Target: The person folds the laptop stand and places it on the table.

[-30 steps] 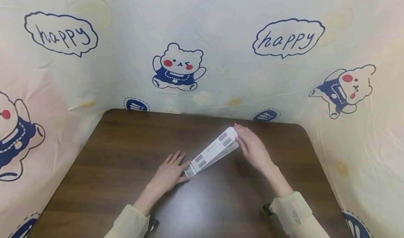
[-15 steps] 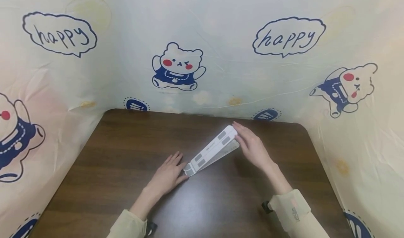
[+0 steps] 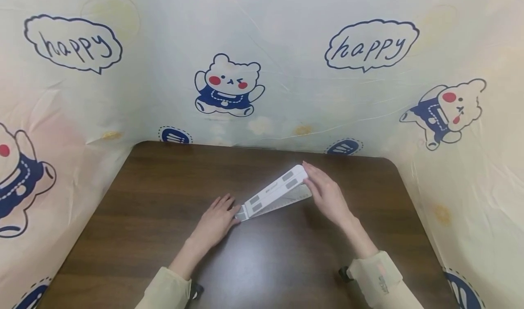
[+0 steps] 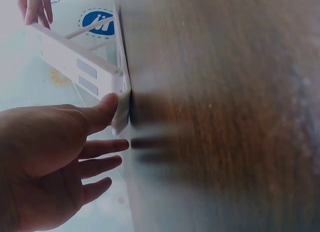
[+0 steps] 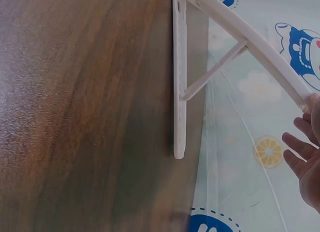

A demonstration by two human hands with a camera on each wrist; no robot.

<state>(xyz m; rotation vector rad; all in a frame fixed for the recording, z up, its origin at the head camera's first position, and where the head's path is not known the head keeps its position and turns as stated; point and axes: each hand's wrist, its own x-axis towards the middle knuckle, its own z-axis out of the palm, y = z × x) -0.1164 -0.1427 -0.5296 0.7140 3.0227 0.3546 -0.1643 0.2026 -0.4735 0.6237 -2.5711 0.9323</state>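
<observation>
A white folding laptop stand (image 3: 270, 189) with grey pads lies slantwise on the table, its upper arm raised and its lower arm on the wood. At the hinge end, my left hand (image 3: 214, 222) holds it between thumb and index finger. In the left wrist view the thumb (image 4: 107, 109) presses the hinge end; the other visible fingers stretch out below it. My right hand (image 3: 329, 195) pinches the raised far end of the upper arm. In the right wrist view a thin strut (image 5: 215, 69) links the two arms, and my right hand (image 5: 307, 147) shows partly at the edge.
The dark wooden table (image 3: 163, 177) has a straight back edge with rounded corners. Close behind it and at both sides hangs a pale printed cloth (image 3: 294, 72) with bears and lettering.
The gap between the stand's upper and lower arms has widened. Its hinge end has shifted slightly left and toward the back, with the left hand. The right hand still grips the raised end.
</observation>
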